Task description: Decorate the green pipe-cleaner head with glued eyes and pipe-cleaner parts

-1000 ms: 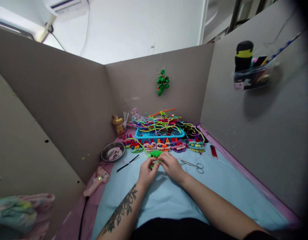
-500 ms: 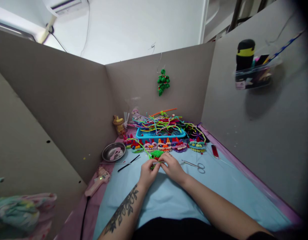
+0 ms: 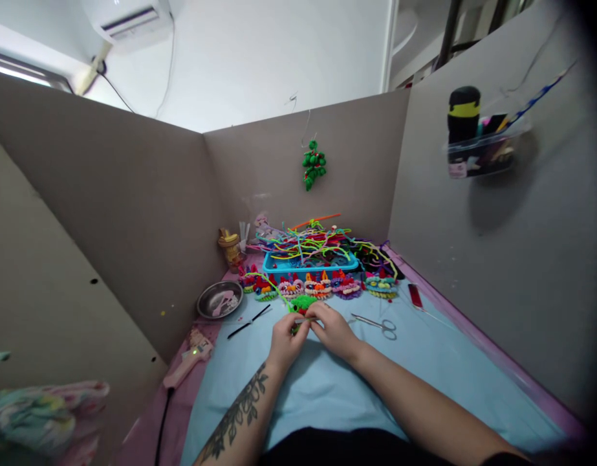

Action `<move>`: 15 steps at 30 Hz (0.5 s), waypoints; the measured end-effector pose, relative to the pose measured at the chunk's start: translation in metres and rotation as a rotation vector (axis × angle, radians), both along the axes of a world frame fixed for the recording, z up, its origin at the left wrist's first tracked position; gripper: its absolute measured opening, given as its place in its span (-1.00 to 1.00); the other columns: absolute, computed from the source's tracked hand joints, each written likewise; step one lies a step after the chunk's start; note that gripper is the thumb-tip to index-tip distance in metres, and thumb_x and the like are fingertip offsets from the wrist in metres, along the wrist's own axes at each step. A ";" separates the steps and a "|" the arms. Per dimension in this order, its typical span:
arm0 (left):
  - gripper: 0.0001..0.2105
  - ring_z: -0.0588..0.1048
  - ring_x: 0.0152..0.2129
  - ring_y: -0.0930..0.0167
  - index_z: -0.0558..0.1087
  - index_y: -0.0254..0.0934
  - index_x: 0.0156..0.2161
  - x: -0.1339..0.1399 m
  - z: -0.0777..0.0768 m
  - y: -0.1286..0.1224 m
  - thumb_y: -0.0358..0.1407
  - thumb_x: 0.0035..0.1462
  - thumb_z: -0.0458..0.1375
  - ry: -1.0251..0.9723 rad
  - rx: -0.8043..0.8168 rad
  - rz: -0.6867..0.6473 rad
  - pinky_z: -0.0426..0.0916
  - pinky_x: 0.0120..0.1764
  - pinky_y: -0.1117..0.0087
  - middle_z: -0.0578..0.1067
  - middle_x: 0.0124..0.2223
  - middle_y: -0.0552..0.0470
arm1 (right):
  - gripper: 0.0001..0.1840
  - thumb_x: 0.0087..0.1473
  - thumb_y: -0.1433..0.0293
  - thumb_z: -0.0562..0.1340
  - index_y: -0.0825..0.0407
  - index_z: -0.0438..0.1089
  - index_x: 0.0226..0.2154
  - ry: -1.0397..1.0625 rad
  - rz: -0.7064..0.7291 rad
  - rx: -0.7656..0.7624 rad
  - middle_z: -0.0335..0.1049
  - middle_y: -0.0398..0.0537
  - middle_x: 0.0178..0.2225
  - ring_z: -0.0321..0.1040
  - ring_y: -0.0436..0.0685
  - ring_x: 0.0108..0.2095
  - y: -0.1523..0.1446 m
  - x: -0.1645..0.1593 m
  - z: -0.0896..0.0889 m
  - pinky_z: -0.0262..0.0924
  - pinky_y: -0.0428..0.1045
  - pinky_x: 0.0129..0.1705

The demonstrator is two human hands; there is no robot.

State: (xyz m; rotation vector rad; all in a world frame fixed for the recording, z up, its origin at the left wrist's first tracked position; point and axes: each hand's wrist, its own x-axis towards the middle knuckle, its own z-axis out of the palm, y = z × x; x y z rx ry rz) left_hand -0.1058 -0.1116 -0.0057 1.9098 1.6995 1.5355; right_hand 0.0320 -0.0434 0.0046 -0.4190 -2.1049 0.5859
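Note:
A green and red pipe-cleaner figure [image 3: 304, 302] sits at the middle of the blue cloth, partly hidden behind my fingers. My left hand [image 3: 287, 338] pinches its near side, where a bit of green shows under the fingertips. From the right, my right hand [image 3: 333, 329] is closed too, its fingertips meeting the left ones at the figure's lower edge. A long bright green pipe cleaner [image 3: 275, 288] curves up and left from the figure. Beyond it stands a row of several finished-looking colourful figures [image 3: 318, 285]. The small part between my fingertips is hard to make out.
Scissors [image 3: 376, 323] lie right of my hands, and a red-handled tool [image 3: 415, 296] farther right. Left are a black pipe cleaner [image 3: 248, 321], a metal bowl [image 3: 201, 309] and a pink glue gun [image 3: 187, 364]. A blue tray [image 3: 310, 266] heaped with pipe cleaners stands behind.
The camera view has shifted slightly. My hands stay together at the green figure, with only a slight shift of the fingers.

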 end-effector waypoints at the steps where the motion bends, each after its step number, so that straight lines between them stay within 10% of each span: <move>1: -0.84 0.41 -0.49 0.44 0.44 -0.30 -0.36 0.000 0.000 0.000 -0.26 0.11 0.06 0.000 0.000 -0.002 0.29 -0.41 0.46 0.47 -0.43 0.00 | -0.81 -0.02 0.60 0.10 0.01 0.28 -0.36 -0.001 -0.001 0.001 0.28 -0.07 -0.36 0.26 0.09 -0.30 0.000 0.000 0.001 0.21 0.00 -0.26; 15: -0.87 0.43 -0.47 0.43 0.45 -0.30 -0.34 -0.003 -0.003 -0.001 -0.30 0.09 0.08 0.023 0.020 0.005 0.30 -0.38 0.46 0.48 -0.41 0.00 | -0.82 0.00 0.59 0.09 0.01 0.27 -0.35 -0.022 0.015 -0.004 0.27 -0.06 -0.35 0.25 0.10 -0.29 -0.001 0.000 0.000 0.19 0.00 -0.24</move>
